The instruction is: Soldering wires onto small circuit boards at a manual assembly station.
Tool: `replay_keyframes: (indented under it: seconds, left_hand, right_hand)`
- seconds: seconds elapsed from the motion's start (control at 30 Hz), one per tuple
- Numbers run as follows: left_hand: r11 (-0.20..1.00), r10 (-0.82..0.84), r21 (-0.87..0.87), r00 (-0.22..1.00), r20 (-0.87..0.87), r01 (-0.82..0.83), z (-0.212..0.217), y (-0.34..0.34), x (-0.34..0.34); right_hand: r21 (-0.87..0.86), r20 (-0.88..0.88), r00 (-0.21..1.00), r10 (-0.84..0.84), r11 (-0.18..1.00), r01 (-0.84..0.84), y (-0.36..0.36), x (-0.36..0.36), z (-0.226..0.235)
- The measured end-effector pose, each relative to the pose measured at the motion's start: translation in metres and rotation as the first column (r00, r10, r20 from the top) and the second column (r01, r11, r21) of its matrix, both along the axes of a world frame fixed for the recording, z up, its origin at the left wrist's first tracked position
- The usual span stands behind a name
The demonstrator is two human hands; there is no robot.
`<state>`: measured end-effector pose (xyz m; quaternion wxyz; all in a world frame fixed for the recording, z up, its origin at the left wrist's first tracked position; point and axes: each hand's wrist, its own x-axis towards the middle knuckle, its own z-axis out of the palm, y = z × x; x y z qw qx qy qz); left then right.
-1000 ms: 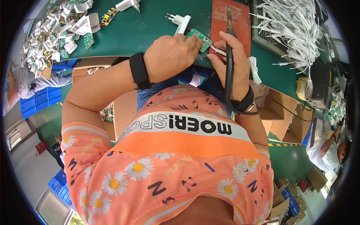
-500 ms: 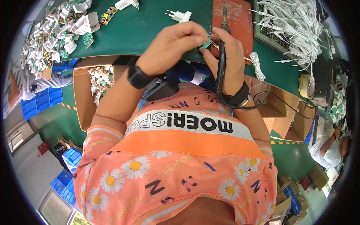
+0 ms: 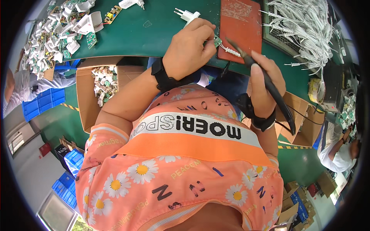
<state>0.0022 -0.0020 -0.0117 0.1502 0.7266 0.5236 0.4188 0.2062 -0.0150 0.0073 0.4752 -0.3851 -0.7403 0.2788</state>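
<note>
Left hand (image 3: pixel 188 50) curls low over the green circuit board (image 3: pixel 218 41), thumb and fingers drawn close together; they hide the contact, so I cannot tell whether they pinch the board or only rest against it. Right hand (image 3: pixel 269 77) is closed round the soldering iron (image 3: pixel 273 89) like a pen, its bare tip just beside the board and above the white cable (image 3: pixel 232 51). What shows of the board lies at the left edge of the red mat (image 3: pixel 244 23), with the cable leading off it to the right and the white plug (image 3: pixel 187 15) beyond the left knuckles. Good work here, I judge, means keeping the board from rocking, leaving the cable slack so its thin ends are not tugged, holding the hot tip clear of the left fingertips and the cable's jacket, and making any touch brief and precise.
</note>
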Motion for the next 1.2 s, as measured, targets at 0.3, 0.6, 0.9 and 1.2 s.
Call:
replay_keyframes:
  seconds: [0.3,0.6,0.9,1.2]
  left_hand:
    - [0.999,-0.033,-0.007,0.996,-0.084,0.033,0.0,0.005,0.0]
    - [0.999,-0.009,-0.043,0.993,-0.117,0.004,0.003,0.007,0.001]
    - [0.999,-0.008,0.031,0.996,-0.089,0.011,0.001,0.009,-0.001]
    - [0.999,-0.036,0.002,0.975,-0.22,0.038,0.004,0.009,0.005]
  right_hand:
    - [-0.219,-0.143,0.989,-0.041,0.976,0.009,-0.006,-0.003,-0.01]
    - [0.011,-0.018,0.992,0.129,0.992,-0.129,0.001,-0.005,-0.001]
    - [-0.061,-0.099,0.994,-0.037,0.998,0.031,0.001,0.003,-0.003]
    - [-0.013,-0.068,0.997,0.047,0.999,-0.048,0.002,-0.006,-0.005]
